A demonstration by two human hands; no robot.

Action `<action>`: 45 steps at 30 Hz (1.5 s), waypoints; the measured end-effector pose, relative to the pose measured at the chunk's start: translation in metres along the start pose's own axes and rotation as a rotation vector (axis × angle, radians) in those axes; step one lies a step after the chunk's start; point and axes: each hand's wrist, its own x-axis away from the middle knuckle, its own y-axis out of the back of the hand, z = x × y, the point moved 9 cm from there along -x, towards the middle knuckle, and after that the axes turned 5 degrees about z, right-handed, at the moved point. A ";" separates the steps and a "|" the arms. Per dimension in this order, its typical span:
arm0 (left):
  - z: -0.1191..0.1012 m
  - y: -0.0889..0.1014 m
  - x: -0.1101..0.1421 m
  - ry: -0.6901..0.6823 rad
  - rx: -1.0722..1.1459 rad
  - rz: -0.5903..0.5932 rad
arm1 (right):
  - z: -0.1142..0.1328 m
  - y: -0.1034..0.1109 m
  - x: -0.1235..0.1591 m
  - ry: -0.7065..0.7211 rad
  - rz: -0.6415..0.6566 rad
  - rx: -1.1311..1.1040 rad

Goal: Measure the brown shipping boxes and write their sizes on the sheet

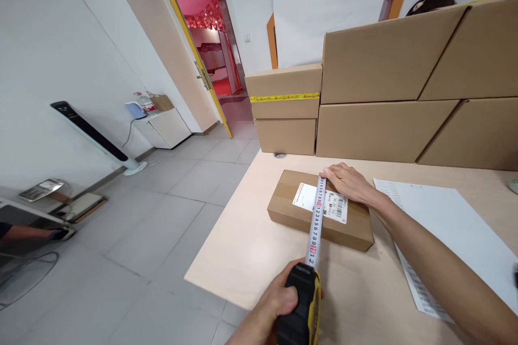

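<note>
A small brown cardboard box with white shipping labels lies flat on the light wooden table. My left hand is wrapped round a black and yellow tape measure in front of the box. Its white blade is drawn out across the box top, over the labels, to the far edge. There my right hand pinches the blade's end with thumb and fingers, resting over the box's far side.
Large cardboard boxes are stacked along the table's back, some with yellow tape. Printed sheets lie to the right. Left are a tower fan and an open doorway. Another person's hand shows at far left; someone's hair appears behind the boxes.
</note>
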 end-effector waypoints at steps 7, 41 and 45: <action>-0.005 -0.008 0.004 -0.001 -0.071 0.031 | -0.016 -0.006 -0.001 -0.019 0.041 -0.076; -0.005 -0.009 0.005 -0.031 -0.150 0.023 | -0.022 -0.009 0.004 -0.125 0.106 -0.157; -0.004 -0.009 0.005 -0.007 -0.135 0.008 | -0.023 -0.010 0.004 -0.134 0.108 -0.166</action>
